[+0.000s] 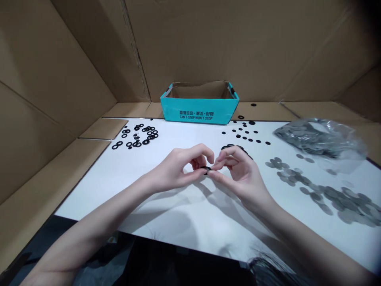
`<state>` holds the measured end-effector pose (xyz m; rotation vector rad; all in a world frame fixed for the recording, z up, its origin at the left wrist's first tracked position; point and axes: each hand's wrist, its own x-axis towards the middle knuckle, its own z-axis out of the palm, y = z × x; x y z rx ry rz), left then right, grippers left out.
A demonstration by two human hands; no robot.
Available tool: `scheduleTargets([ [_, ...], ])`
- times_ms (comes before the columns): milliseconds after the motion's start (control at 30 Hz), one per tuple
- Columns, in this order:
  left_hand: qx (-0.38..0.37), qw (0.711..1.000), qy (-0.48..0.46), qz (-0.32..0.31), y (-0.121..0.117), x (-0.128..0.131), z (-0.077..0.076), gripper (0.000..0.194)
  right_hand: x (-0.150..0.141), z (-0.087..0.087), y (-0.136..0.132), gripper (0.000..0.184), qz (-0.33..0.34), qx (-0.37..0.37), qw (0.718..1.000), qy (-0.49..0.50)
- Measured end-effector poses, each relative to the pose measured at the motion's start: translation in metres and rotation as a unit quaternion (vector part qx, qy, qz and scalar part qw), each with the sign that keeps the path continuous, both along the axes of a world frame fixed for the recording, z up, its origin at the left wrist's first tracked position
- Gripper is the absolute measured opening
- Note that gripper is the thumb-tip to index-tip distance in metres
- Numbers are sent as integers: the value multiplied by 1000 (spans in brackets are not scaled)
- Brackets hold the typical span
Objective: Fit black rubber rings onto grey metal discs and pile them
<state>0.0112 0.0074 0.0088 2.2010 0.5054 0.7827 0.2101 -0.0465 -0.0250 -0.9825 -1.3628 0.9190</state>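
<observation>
My left hand (181,169) and my right hand (238,174) meet above the middle of the white table sheet (184,214). Their fingertips pinch a small black ring (206,170) between them. Both hands are closed in a pinch on it. A small pile of black pieces (230,147) lies just behind my right hand, partly hidden by the fingers.
Several black rings (138,137) lie at the back left, small black discs (245,133) at the back middle. Grey metal discs (327,194) spread on the right by a clear plastic bag (318,139) of them. A teal cardboard box (199,103) stands behind. Cardboard walls (53,79) surround the table.
</observation>
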Motion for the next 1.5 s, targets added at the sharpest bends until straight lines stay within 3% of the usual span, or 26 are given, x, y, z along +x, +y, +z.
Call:
scheduleTargets([
  [100, -7, 1000, 17, 10, -2, 0, -2, 14, 2, 0, 2, 31, 4, -3, 1000, -31],
  [200, -51, 998, -25, 27, -5, 4, -6, 16, 2, 2, 2, 31, -9, -4, 999, -37],
  [333, -127, 989, -66, 36, -8, 7, -9, 18, -1, 3, 0, 37, -2, -9, 1000, 3],
  [467, -163, 985, -63, 6, -7, 4, -6, 17, -5, 2, -3, 39, -20, 10, 999, 44],
  [800, -69, 997, -26, 10, -1, 2, -7, 21, 1, 0, 3, 27, -14, 33, 997, -62],
  [967, -96, 993, -59, 29, -6, 7, -8, 17, 0, -1, 2, 25, -2, 26, 999, -19],
  [1133, -152, 988, -24, -15, -6, 4, -5, 16, -3, -6, -1, 26, -12, 35, 999, 3],
  [1333, -91, 996, 5, 6, -2, 1, -2, 20, 2, -7, 2, 20, -2, 61, 995, -83],
  [1500, -66, 997, -18, 30, -5, 3, -5, 18, 3, -6, 4, 20, -10, 66, 993, -99],
])
